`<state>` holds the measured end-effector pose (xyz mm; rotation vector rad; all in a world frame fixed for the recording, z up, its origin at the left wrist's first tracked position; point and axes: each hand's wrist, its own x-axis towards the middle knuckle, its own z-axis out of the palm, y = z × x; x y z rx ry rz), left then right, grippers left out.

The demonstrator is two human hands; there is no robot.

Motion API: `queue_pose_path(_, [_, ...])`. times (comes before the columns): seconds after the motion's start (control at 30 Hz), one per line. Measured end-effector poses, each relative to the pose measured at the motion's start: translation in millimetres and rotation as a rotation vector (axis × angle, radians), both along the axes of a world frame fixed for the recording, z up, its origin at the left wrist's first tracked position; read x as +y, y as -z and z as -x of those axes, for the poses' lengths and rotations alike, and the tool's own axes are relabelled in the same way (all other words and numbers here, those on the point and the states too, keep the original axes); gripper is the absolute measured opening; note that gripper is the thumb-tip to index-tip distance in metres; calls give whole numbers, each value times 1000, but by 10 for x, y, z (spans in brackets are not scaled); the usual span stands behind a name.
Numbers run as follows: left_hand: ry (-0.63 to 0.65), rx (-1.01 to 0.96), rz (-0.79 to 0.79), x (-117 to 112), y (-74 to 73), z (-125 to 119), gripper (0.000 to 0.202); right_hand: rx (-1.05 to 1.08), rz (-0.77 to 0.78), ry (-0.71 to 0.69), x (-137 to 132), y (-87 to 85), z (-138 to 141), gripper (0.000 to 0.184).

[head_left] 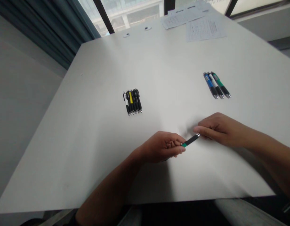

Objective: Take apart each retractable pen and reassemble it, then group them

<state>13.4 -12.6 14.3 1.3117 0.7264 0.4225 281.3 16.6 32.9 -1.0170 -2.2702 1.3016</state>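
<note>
Green-and-black pen (190,141) held across the gap between both hands, over the white table (88,125), metal tip angled toward the right hand. Left hand (161,147): fingers (175,145) curled closed around the green end, a narrow grip on the pen. Right hand (220,130): fingertips (196,130) just at the metal tip, narrowly set; contact with the pen not determinable from this view.

Farther up the table, left of centre: group of pens (132,102), mostly black, one yellow, one white, lying side by side. Right of centre: row of three pens (217,85), blue, white and green, also side by side. Near the far edge: overlapping papers (194,26) and round grommets (126,35). Beyond the table: teal curtain (41,28) and window (133,12).
</note>
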Motion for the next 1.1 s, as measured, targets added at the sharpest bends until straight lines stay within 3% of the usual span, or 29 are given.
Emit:
queue_pose_path(0.13, [21,4,-8,-3,7,10,29,-8,57,11,-11,-2,4,35])
queue_pose_path(0.2, [20,24,-71,-17,22,6,30,-5,58,-17,-18,-14,24,36])
queue_pose_path(0.33, [-70,148,-463,-52,89,-13,26,-24,99,-18,-37,4,79,57])
queue_pose_path(0.47, [-115,280,-893,-31,169,4,21,-80,230,73,-62,82,90,62])
queue_pose_path(0.67, [-113,426,-1280,30,141,107,27,-35,421,140,-88,128,71,64])
queue_pose_path(0.8, [-162,396,-1365,37,81,164,27,57,599,45,-93,47,152,60])
queue_pose_path(0.93, [-225,394,-1379,32,93,155,29,282,656,-55,-123,65,283,45])
queue_pose_path(1.03, [-422,398,-1370,49,144,120,28,423,810,-18,-166,192,361,40])
queue_pose_path(1.1, [-560,349,-1227,80,184,101,31,506,878,41,-192,278,404,38])
